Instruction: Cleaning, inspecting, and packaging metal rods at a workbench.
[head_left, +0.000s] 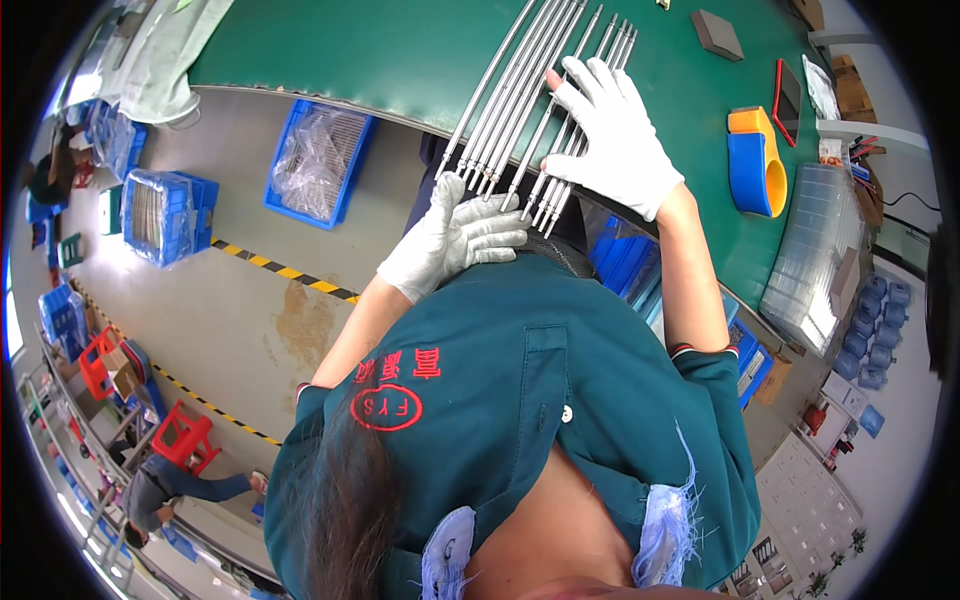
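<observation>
Rods (508, 100) are laid side by side on green tabletop (380, 50), ends overhanging, seemingly for reach. Left hand (450, 240) is held at the ends, fingers loosely apart; right hand (622, 145) is laid across, fingers wide, probably for steadying.

Metal rods (517, 95): slim, straight, silver-coloured, with a bright, smooth finish. Near ends are stepped, showing collar-like bands and narrower tips. No bend is visible along the exposed lengths. The rods lie side by side, roughly parallel, slanting from upper right to lower left across the green table (350, 50). Near ends project past the table's near edge and are staggered, not flush. Spacing is uneven: a group at left, a tighter group at right, the latter partly covered along its middle. Exact count cannot be confirmed.
</observation>
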